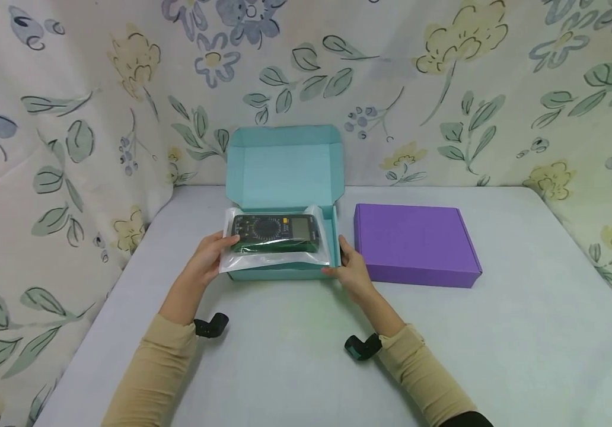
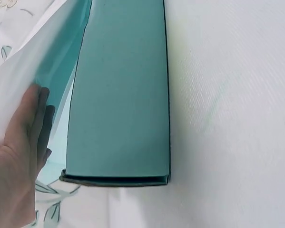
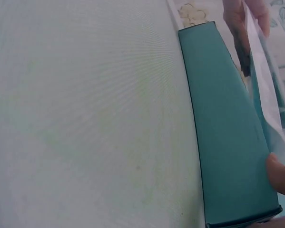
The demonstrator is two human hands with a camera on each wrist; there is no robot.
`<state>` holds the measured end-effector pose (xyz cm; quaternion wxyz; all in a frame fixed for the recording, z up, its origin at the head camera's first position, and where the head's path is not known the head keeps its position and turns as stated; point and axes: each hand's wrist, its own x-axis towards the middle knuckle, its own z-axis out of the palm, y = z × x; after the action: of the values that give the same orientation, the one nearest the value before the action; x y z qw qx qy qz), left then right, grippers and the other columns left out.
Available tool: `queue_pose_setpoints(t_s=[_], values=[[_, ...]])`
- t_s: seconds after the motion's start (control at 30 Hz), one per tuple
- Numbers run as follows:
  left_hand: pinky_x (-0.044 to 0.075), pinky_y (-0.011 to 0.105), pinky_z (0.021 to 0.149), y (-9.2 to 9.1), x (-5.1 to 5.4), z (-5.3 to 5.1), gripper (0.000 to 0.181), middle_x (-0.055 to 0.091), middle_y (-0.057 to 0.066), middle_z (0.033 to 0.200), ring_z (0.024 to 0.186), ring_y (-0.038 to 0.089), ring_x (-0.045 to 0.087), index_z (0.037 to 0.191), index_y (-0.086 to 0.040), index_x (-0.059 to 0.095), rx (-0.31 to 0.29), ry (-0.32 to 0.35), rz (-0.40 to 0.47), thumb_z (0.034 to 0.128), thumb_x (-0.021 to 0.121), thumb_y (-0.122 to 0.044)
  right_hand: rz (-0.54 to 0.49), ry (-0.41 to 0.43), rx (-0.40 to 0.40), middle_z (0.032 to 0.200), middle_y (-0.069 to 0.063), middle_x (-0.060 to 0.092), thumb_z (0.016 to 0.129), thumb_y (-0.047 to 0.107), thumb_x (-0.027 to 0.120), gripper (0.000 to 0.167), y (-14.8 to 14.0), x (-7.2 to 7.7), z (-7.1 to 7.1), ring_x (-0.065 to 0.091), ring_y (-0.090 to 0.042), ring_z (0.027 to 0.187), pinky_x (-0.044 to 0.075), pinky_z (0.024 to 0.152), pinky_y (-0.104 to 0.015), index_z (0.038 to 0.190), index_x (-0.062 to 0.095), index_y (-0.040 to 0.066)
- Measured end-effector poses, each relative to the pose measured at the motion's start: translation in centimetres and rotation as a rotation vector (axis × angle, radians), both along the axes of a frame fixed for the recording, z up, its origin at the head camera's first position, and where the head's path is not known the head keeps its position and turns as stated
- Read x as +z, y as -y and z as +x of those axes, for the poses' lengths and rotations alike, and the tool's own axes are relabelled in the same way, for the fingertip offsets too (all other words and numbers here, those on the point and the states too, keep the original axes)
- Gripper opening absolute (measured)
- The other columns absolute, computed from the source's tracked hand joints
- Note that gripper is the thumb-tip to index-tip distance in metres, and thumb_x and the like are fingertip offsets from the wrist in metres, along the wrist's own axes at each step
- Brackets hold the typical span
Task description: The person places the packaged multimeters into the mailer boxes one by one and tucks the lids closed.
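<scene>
A black digital multimeter (image 1: 265, 229), with a dial and grey screen, lies in a clear plastic bag (image 1: 284, 259) above an open teal cardboard box (image 1: 284, 163). My left hand (image 1: 206, 257) holds the bag's left end, thumb on top and fingers underneath. In the left wrist view, fingers of that hand (image 2: 19, 152) reach under the pale bag beside the box's front wall (image 2: 118, 95). At the box's front right corner, my right hand (image 1: 355, 274) grips the side wall. Its thumb (image 3: 281, 178) lies on the upper front edge in the right wrist view.
A closed purple box (image 1: 415, 240) stands just right of the teal one. The white-covered table (image 1: 284, 356) extends in front of both. Floral curtains (image 1: 391, 89) hang behind and along the left. The teal lid stands upright at the back.
</scene>
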<state>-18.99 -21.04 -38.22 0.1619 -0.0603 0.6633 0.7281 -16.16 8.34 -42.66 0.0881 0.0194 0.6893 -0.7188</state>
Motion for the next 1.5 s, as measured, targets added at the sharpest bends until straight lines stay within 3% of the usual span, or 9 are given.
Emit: queue_pose_setpoints(t_s=[0.13,0.3,0.47,0.73,0.87,1.0,1.13,1.27,1.5], values=[[0.054,0.022,0.084,-0.7,-0.2,-0.5,0.061,0.029,0.027,0.150,0.111,0.017,0.056,0.152,0.008,0.014,-0.011,0.014,-0.019,0.1026,0.044,-0.011,0.003,0.006,-0.004,0.160,-0.019,0.009,0.081,-0.022,0.062,0.092,0.1,0.0,0.0,0.015,-0.031,0.146,0.030,0.113,-0.041,0.154,0.009,-0.002],[0.049,0.027,0.095,-1.5,-0.3,-1.0,0.061,0.022,0.024,0.155,0.135,0.033,0.035,0.152,0.007,0.014,-0.034,0.015,-0.016,0.1027,0.044,-0.010,-0.001,0.024,-0.015,0.160,-0.018,0.012,0.081,-0.021,0.062,0.092,0.2,0.1,0.0,0.018,-0.031,0.145,0.033,0.111,-0.042,0.154,0.010,0.000],[0.046,0.032,0.100,-1.9,-0.3,-1.6,0.061,0.023,0.024,0.155,0.136,0.035,0.034,0.152,0.007,0.014,-0.032,0.030,-0.028,0.1026,0.045,-0.010,-0.011,0.026,-0.016,0.159,-0.019,0.014,0.081,-0.021,0.062,0.093,0.1,0.1,0.0,0.021,-0.032,0.144,0.035,0.110,-0.042,0.154,0.009,0.000],[0.053,0.021,0.084,-2.0,-0.8,-2.3,0.059,0.028,0.025,0.150,0.129,0.030,0.042,0.151,0.009,0.015,-0.058,0.055,-0.060,0.1033,0.043,-0.012,-0.002,0.019,-0.020,0.159,-0.019,0.013,0.081,-0.022,0.062,0.093,0.2,0.1,0.0,0.019,-0.031,0.145,0.033,0.111,-0.041,0.154,0.009,0.000],[0.051,0.027,0.093,-2.1,-1.1,-2.6,0.059,0.030,0.026,0.149,0.129,0.031,0.042,0.150,0.010,0.017,-0.070,0.048,-0.080,0.1034,0.044,-0.013,-0.006,0.017,-0.019,0.159,-0.019,0.012,0.082,-0.021,0.062,0.093,0.2,0.0,0.0,0.020,-0.031,0.144,0.033,0.111,-0.042,0.154,0.009,0.000],[0.037,0.043,0.109,-2.2,-1.2,-2.6,0.059,0.029,0.027,0.150,0.135,0.036,0.035,0.149,0.011,0.018,-0.086,0.010,-0.156,0.1036,0.045,-0.013,-0.001,0.015,-0.016,0.160,-0.018,0.012,0.082,-0.020,0.063,0.093,0.2,0.0,0.0,0.018,-0.031,0.145,0.032,0.112,-0.041,0.154,0.009,0.000],[0.030,0.052,0.112,-2.6,-1.0,-2.5,0.058,0.029,0.028,0.150,0.135,0.040,0.032,0.148,0.012,0.021,-0.086,-0.025,-0.247,0.1034,0.046,-0.015,0.013,0.010,-0.018,0.160,-0.018,0.012,0.082,-0.020,0.063,0.093,0.1,0.0,0.0,0.019,-0.032,0.145,0.032,0.111,-0.042,0.154,0.009,0.000],[0.030,0.055,0.111,-2.9,-0.8,-2.6,0.057,0.032,0.029,0.148,0.135,0.042,0.033,0.146,0.014,0.026,-0.067,-0.043,-0.337,0.1024,0.049,-0.014,0.022,0.010,-0.023,0.159,-0.018,0.013,0.081,-0.020,0.063,0.093,0.1,0.0,0.0,0.021,-0.032,0.144,0.033,0.111,-0.042,0.154,0.010,0.000],[0.032,0.052,0.111,-3.2,-0.7,-2.7,0.055,0.037,0.029,0.147,0.138,0.041,0.032,0.144,0.012,0.035,-0.047,-0.033,-0.638,0.1002,0.054,-0.015,0.021,0.008,-0.025,0.159,-0.019,0.013,0.080,-0.021,0.064,0.093,0.2,0.0,-0.1,0.020,-0.032,0.144,0.030,0.113,-0.041,0.154,0.010,-0.002]])
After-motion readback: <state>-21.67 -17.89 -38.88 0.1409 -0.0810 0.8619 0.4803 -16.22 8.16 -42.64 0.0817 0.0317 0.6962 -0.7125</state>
